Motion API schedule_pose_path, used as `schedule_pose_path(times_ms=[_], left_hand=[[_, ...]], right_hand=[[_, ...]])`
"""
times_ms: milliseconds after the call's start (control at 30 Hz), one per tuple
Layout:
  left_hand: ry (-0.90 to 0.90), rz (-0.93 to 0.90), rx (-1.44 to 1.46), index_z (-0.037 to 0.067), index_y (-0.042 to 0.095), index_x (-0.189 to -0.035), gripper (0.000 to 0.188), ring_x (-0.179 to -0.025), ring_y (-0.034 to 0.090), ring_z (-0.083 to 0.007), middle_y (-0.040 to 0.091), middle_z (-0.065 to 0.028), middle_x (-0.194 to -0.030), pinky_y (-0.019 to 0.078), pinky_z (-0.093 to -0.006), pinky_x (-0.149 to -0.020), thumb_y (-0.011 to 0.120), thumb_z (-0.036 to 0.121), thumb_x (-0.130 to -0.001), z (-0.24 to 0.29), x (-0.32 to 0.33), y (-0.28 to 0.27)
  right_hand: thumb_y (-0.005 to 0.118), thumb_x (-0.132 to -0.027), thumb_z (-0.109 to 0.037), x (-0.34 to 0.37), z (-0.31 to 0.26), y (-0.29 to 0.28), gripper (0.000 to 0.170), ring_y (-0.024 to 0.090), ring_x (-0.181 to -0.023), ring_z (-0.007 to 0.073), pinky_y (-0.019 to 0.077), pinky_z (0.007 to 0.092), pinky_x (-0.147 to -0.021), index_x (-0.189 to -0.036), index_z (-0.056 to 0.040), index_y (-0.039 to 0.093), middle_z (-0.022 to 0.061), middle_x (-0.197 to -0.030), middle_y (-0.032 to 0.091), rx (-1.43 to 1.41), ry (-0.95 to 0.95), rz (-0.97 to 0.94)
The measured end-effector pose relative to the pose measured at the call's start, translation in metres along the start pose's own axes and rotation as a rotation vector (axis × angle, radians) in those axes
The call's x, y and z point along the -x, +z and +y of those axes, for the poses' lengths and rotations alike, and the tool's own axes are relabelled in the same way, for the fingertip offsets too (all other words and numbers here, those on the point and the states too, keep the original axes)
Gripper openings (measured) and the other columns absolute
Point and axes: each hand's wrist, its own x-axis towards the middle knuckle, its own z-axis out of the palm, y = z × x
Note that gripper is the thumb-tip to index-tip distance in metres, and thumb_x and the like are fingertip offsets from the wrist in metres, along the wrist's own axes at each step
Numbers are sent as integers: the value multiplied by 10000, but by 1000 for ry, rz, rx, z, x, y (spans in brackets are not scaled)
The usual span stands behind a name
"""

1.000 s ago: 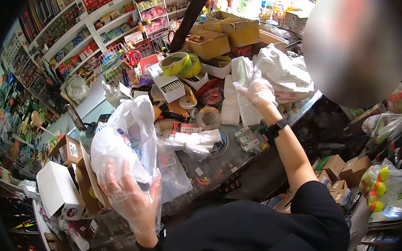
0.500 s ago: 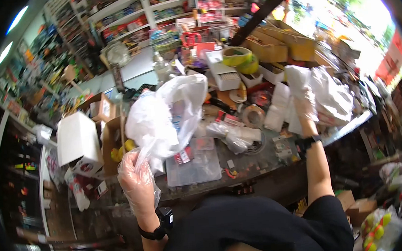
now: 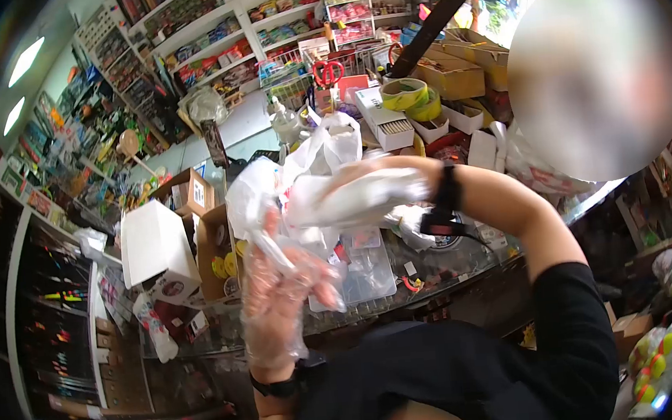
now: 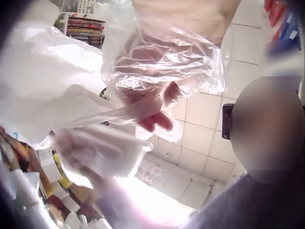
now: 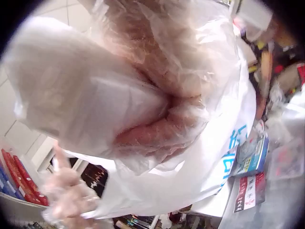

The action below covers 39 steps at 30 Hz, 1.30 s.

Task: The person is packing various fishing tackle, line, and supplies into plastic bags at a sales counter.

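Observation:
Both hands wear clear plastic gloves. My left hand [image 3: 284, 301] holds a strap of the white plastic bag [image 3: 250, 201], its fingers bent about it. In the left wrist view the strap [image 4: 107, 114] stretches from those fingers toward the bag's body. My right hand [image 5: 167, 71] grips a folded white plastic bundle [image 5: 78, 90] between thumb and fingers. In the head view this bundle [image 3: 363, 198] is blurred and overlaps the bag's front, right above the left hand. Blue print [image 5: 231, 155] shows on the bag in the right wrist view.
A clear plastic case [image 3: 365, 279] lies on the glass counter [image 3: 444, 280] below the hands. At left stand a white box [image 3: 158, 252] and an open carton [image 3: 212, 235]. Yellow tape rolls [image 3: 406, 94] and cartons [image 3: 452, 74] crowd the back. A blurred person [image 3: 598, 83] is at right.
My right hand has left the white bags at the counter's right and swung left with a white bundle to the bag. The left hand has shifted right, with the bag's strap.

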Motion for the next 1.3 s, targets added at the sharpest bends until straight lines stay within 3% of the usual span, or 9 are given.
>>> schedule_pose_path(times_ms=[67,233,400,633,767,1000,1200,1267,1300], left_hand=[[-47,-100,21,29,84,-1467,705,-676,596,-174,603,-143,-875,523,-314,-684,525,55,-918,0,5,6],[-50,-64,55,2,90,-1453,715,-723,616,-207,605,-175,-924,527,-358,-722,527,1,-887,29,7,10],[36,104,23,-39,111,-1438,769,-661,601,-189,611,-171,-893,510,-326,-685,591,70,-847,27,5,6],[102,172,-9,-55,120,-1433,811,-623,588,-177,613,-162,-866,498,-306,-658,626,116,-822,2,-3,-14],[97,170,-20,-62,127,-1430,859,-584,573,-167,613,-149,-830,489,-299,-637,662,154,-794,1,-7,-13],[78,202,-74,-50,136,-1441,922,-559,561,-155,617,-106,-799,487,-273,-549,719,244,-789,-3,-11,-18],[49,134,26,-2,101,-1451,928,-613,593,-158,625,-115,-869,515,-280,-585,722,247,-808,-8,-5,-24],[-17,-3,115,44,57,-1469,876,-717,593,-168,594,-130,-970,514,-307,-665,664,162,-849,-5,-6,-36],[-87,-90,156,76,16,-1483,854,-799,587,-175,564,-139,-1051,507,-329,-727,617,97,-875,-1,-4,-42]], right_hand=[[671,-773,-233,-79,10,0,393,632,-942,200,502,325,-825,-1122,-56,633,104,-1046,664,1049,178,42],[687,-735,-243,-162,60,-23,359,638,-918,232,511,358,-799,-1052,-80,647,105,-1013,670,822,116,502],[702,-697,-253,-163,56,-65,325,643,-894,265,520,390,-772,-983,-104,661,106,-981,675,1796,133,271],[572,-899,-244,48,-39,-9,239,651,-651,150,545,280,-589,-859,-26,661,80,-766,664,513,275,537],[677,-747,-443,66,10,4,460,659,-706,298,523,414,-624,-914,-16,640,173,-788,656,1554,694,507],[556,-814,-352,73,39,5,299,652,-705,331,516,435,-614,-894,-84,661,145,-738,650,1604,688,598],[588,-821,-240,92,-24,11,258,617,-793,221,516,359,-736,-1005,-70,651,90,-879,646,897,215,729],[575,-866,-75,81,-10,-13,337,480,-1203,275,359,376,-1045,-1196,-6,570,145,-1270,537,1410,-748,120],[603,-854,-93,62,-16,17,327,517,-1146,240,402,359,-995,-1170,-9,584,129,-1222,563,889,-337,264]])
